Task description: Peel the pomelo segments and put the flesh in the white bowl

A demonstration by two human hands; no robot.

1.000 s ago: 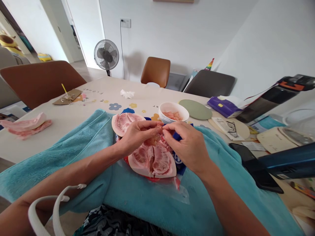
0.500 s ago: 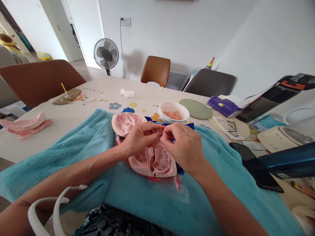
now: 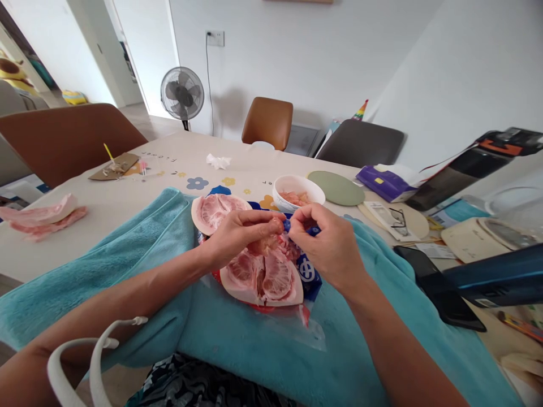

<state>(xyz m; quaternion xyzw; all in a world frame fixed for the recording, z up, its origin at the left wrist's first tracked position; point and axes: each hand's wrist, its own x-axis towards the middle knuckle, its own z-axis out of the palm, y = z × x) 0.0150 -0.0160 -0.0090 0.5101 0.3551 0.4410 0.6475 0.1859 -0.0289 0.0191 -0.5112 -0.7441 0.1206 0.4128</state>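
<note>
My left hand (image 3: 235, 234) is closed, pinching a peeled pomelo segment (image 3: 263, 246) between thumb and fingers. Close by on the right, my right hand (image 3: 331, 246) has thumb and forefinger pressed together, a small gap from the left fingertips; whatever it pinches is too small to make out. Beneath both hands, a cut pomelo piece (image 3: 282, 282) with pink flesh and thick white pith rests on a blue and red plastic bag (image 3: 311, 277). Another pomelo piece (image 3: 212, 212) lies behind the left hand. Just beyond the hands, a white bowl (image 3: 316, 198) holds pink pulp.
A teal towel (image 3: 254, 339) lies under the bag. Pomelo peel (image 3: 42, 217) sits on the table at left. To the right are a green mat (image 3: 337, 188), a purple tissue pack (image 3: 384, 183), glasses (image 3: 399, 220), a phone (image 3: 439, 288) and a blue bottle (image 3: 500, 277).
My right hand met the left fingertips, curled over them, then drew a little to the right. The left hand has stayed in place with the segment.
</note>
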